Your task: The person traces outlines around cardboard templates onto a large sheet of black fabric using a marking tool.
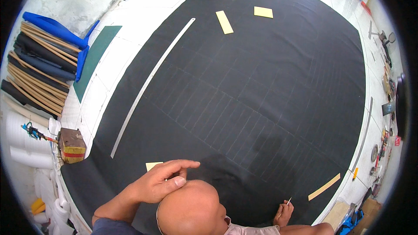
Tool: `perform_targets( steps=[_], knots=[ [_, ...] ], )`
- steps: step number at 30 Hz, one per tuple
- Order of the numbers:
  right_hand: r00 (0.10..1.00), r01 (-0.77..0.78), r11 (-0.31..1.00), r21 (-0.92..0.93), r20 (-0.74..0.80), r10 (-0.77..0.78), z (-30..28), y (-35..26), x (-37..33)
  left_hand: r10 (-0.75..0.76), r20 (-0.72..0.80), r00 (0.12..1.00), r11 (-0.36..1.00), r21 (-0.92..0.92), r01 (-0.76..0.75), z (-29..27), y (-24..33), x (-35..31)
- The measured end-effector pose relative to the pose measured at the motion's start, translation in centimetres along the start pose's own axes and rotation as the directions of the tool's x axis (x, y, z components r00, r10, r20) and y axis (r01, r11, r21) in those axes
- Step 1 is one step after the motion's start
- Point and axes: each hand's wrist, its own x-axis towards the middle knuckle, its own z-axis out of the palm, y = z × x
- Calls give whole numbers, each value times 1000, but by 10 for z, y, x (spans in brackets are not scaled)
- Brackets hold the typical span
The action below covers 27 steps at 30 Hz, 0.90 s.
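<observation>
A large black sheet of material (209,61) spreads in front of me, marked with rows of thin pale lines. My left hand (161,180) is over its near edge, index finger stretched to the right and thumb by a rounded bare body part, probably a bent knee (187,206). No object clearly shows in that hand. At the lower right, my right hand (284,213) pinches a thin, pale pen-like stick (289,201) close to the sheet. Part of a pale yellow piece (153,166) shows behind my left hand. A long white ruler (152,78) lies slanted on the sheet's left side.
Yellow card pieces (263,12) lie at the far side, a narrow tan strip (324,187) at the near right. A brown box (72,145) stands left, below stacked rolls (39,74) and a green mat (98,58). Tools, including a yellow cutter (355,174), line the right wall.
</observation>
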Motion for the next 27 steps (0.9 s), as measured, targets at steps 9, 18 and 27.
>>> perform_targets(
  steps=[9,18,27],
  knots=[
    [1000,20,1000,-13,-15,-20,1,-7,3,209,7,978,976,53,-209,3,-11,10],
    [1000,1,1000,7,-8,-1,2,-6,3,88,76,993,995,47,-92,-4,-1,5],
    [1000,20,1000,-16,-19,-20,0,-6,2,110,85,990,991,68,-116,-3,-4,7]
  ],
)
